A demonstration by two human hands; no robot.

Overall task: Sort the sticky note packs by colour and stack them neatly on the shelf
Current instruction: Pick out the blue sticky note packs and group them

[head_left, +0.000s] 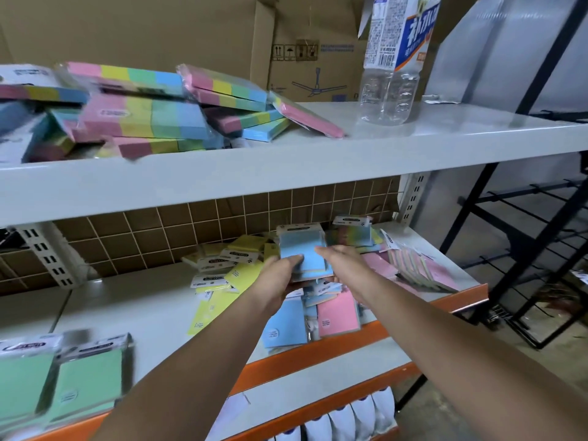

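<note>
Nearest me, at seven o'clock, two green packs (60, 380) lay side by side on the lower shelf (152, 300), by its orange edge. Both my arms reached forward over that shelf. Toward twelve o'clock my left hand (280, 278) and right hand (339, 261) together gripped a small stack of blue packs (304, 254), left fingers curled under and around its left side, right fingers laid on its right edge. Under the hands, blue and pink packs (337, 313) lay loose. Yellow packs (222, 275) were scattered at ten o'clock from the stack, and pink ones fanned out at three o'clock. Farther up, on the top shelf (413, 135), multicolour packs (143, 113) sat in an untidy heap at eleven o'clock, with a clear bottle (394, 58) upright at one o'clock and cardboard boxes (191, 33) behind.
</note>
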